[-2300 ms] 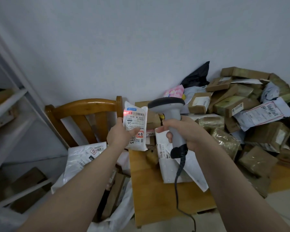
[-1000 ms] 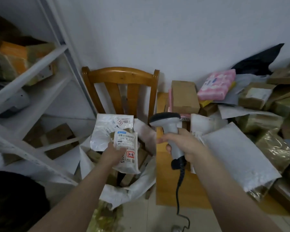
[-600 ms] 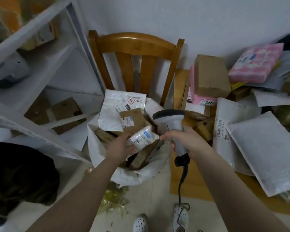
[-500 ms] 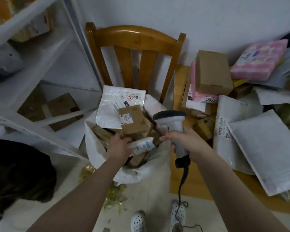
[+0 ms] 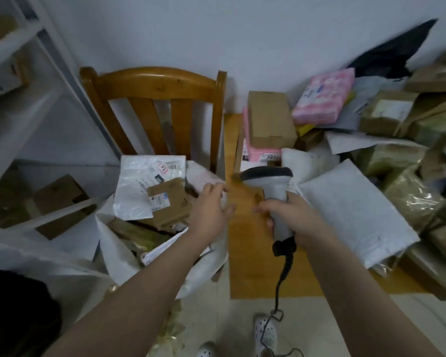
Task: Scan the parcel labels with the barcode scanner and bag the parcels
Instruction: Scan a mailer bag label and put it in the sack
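Note:
My right hand point(image 5: 291, 217) grips the handle of the grey barcode scanner point(image 5: 271, 184), whose black cord hangs to the floor. My left hand point(image 5: 211, 207) hovers empty, fingers spread, above the right rim of the white sack point(image 5: 113, 243) that sits on the chair. Inside the sack lie a white poly mailer point(image 5: 144, 184) and a small brown box point(image 5: 170, 204) with a label. The small white labelled packet is out of sight. On the wooden table point(image 5: 250, 240) to the right lies a large white padded mailer point(image 5: 353, 215).
A wooden chair point(image 5: 152, 99) stands against the wall behind the sack. White shelving point(image 5: 23, 99) with boxes fills the left. A heap of brown boxes, a pink parcel point(image 5: 322, 96) and plastic-wrapped parcels cover the table's right side. My white shoes show on the floor below.
My left hand carried the small white packet from in front of the scanner down into the sack, let it go, and now rises empty toward the right. The scanner stayed gripped.

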